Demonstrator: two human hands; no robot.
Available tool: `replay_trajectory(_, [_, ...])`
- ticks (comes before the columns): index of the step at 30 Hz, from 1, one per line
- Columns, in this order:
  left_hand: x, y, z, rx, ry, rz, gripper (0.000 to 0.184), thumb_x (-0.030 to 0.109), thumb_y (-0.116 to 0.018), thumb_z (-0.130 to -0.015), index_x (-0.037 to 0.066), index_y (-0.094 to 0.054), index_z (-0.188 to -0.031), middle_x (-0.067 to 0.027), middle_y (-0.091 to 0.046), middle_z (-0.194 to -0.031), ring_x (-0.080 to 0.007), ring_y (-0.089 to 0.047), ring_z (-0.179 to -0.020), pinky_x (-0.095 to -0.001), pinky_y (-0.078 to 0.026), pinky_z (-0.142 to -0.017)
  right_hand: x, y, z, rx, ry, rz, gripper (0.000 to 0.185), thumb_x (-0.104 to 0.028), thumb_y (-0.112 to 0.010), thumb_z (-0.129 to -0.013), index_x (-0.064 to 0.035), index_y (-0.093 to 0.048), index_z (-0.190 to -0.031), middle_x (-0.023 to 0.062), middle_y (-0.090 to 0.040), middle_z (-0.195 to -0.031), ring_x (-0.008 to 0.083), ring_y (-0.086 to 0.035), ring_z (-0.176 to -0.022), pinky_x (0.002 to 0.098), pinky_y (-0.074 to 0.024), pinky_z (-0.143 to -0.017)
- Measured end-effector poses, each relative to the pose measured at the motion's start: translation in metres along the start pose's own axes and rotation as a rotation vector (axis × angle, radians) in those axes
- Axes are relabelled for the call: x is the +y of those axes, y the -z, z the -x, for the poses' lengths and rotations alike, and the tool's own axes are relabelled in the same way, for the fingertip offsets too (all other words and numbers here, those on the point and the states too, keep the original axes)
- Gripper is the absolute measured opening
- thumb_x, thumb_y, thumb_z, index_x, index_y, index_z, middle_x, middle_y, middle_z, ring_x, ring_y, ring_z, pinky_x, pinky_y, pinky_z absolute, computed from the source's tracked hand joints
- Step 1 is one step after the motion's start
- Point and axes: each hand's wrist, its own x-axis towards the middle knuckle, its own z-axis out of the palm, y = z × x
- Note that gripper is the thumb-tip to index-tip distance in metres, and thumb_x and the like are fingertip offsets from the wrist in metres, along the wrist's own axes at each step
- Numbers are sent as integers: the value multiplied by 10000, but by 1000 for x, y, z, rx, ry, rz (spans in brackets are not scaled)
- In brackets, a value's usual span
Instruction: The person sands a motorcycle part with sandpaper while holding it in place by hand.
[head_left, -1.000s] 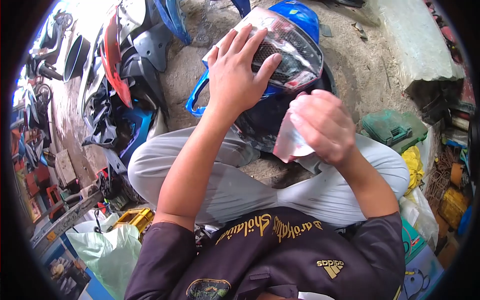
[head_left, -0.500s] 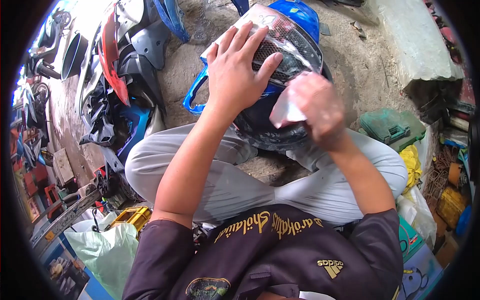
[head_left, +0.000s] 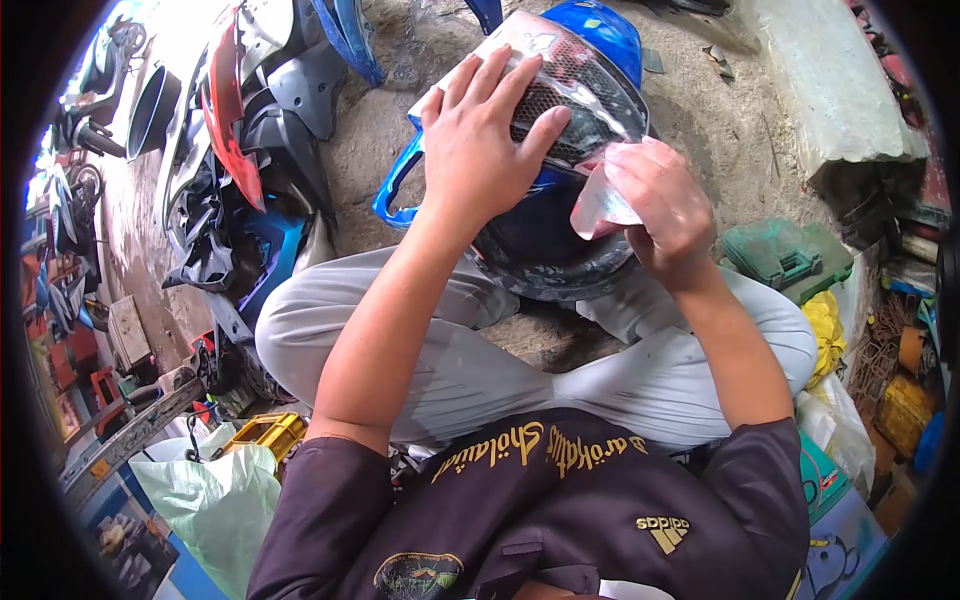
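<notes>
A motorcycle body panel with a honeycomb-patterned dark area and pale, scuffed surfaces lies in front of me, over a black rounded basin-like object. My left hand lies flat on the panel's left part, fingers spread. At its right lower edge, my right hand is closed round a stiff, pale pinkish sheet that looks like a piece of sandpaper. A corner of the sheet sticks out to the left of the fingers. Blue plastic parts show behind the panel and to its left.
Black, red and grey fairings are piled on the left. A green tool case sits on the right, beside a yellow bag. A concrete block stands at the upper right. A yellow crate is at the lower left.
My right hand has shifted slightly right with the sheet and is less blurred. The left hand stays on the panel, and the whole view has moved a little.
</notes>
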Motion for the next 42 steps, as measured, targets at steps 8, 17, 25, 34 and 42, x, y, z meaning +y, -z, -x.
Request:
replay_trajectory(8, [1, 2, -2, -10, 15, -3, 613, 558, -665, -1037, 218, -649, -1547, -125, -560, -1657, -401, -454, -1565, -595, -294, -1281, 5, 5, -2, -19, -12, 29, 328, -206, -728, -918, 11, -770, -1161, 188, -781, -1213, 373, -754, -1178, 529, -572, -1113])
replay_trajectory(17, [2, 1, 1, -8, 7, -4, 611, 559, -668, -1037, 229, -647, -1551, -122, -560, -1659, -395, -453, -1567, -600, -295, -1277, 4, 4, 2, -17, 4, -61, 397, -272, -783, -914, 19, -762, -1184, 202, -782, -1216, 391, -748, -1191, 552, -567, -1119])
replay_trajectory(25, [0, 0, 0, -6, 13, 3, 611, 557, -676, -1032, 223, -652, -1544, -132, -564, -1653, -397, -452, -1569, -597, -295, -1278, 9, 5, 0, -30, 2, -69, 314, -158, -680, -919, 26, -763, -1160, 191, -778, -1216, 391, -745, -1198, 544, -571, -1119])
replay_trajectory(34, [3, 0, 0, 3, -6, 2, 614, 567, -669, -1034, 221, -654, -1541, -132, -568, -1650, -397, -454, -1569, -590, -294, -1279, 9, 5, -1, 8, -32, -107, 264, -65, -700, -915, 18, -765, -1157, 192, -794, -1227, 390, -761, -1204, 547, -582, -1109])
replay_trajectory(42, [2, 1, 1, 5, -3, 5, 622, 572, -667, -1034, 224, -650, -1549, -129, -564, -1656, -399, -454, -1568, -595, -286, -1282, 15, 11, 2, -16, -77, -108, 291, -48, -647, -895, 18, -763, -1153, 186, -780, -1247, 375, -742, -1227, 525, -578, -1124])
